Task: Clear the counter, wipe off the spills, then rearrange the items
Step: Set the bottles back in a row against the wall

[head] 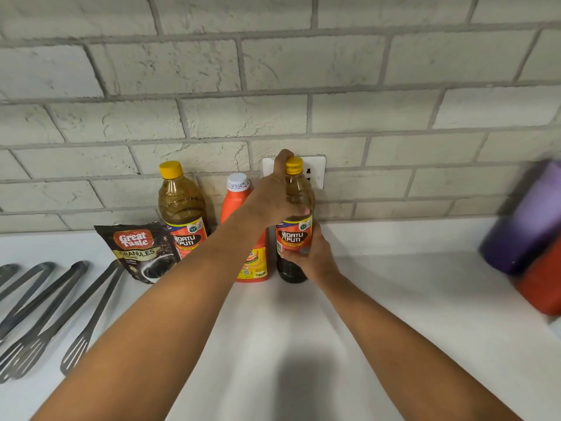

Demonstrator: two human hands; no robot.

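Note:
A Datu Puti bottle (294, 238) with a yellow cap and dark liquid at its bottom stands upright on the white counter (394, 299) near the wall. My left hand (273, 199) wraps its neck and shoulder. My right hand (312, 253) grips its lower body beside the label. Left of it stands an orange sauce bottle (239, 208) with a white cap, partly hidden by my left forearm. Further left are a second Datu Puti bottle (182, 208) and a Great Taste coffee pouch (142, 253).
Several metal tongs and slotted utensils (45, 314) lie in a row at the left. A blurred purple container (528, 220) and a red one (543, 284) sit at the right edge. A white wall socket (315, 171) is behind the held bottle, on the brick wall.

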